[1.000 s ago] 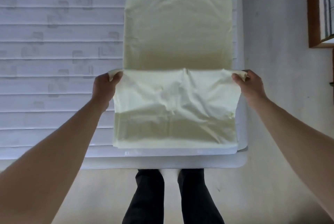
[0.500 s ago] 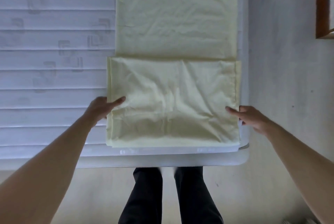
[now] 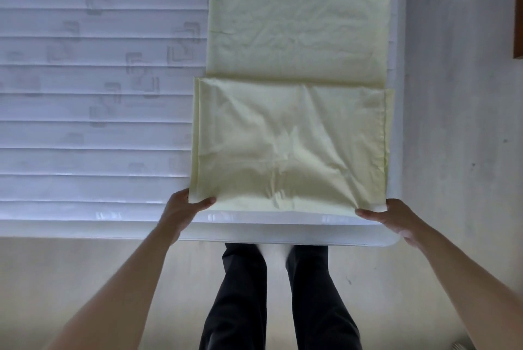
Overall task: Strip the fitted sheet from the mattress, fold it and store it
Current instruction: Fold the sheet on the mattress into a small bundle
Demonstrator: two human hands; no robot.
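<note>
Both hands pinching folded sheet's near corners, bare mattress beneath, floor right

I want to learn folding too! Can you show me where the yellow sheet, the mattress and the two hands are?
yellow sheet [image 3: 291,140], head view: middle of folded-over layer.
mattress [image 3: 93,112], head view: bare quilted top.
left hand [image 3: 184,209], head view: back of hand.
right hand [image 3: 387,216], head view: back of hand.

Both bare arms reach forward, spread apart. The left hand pinches a near corner of the sheet, thumb on top. The right hand seems to grip the other corner, its fingers partly hidden.
</note>
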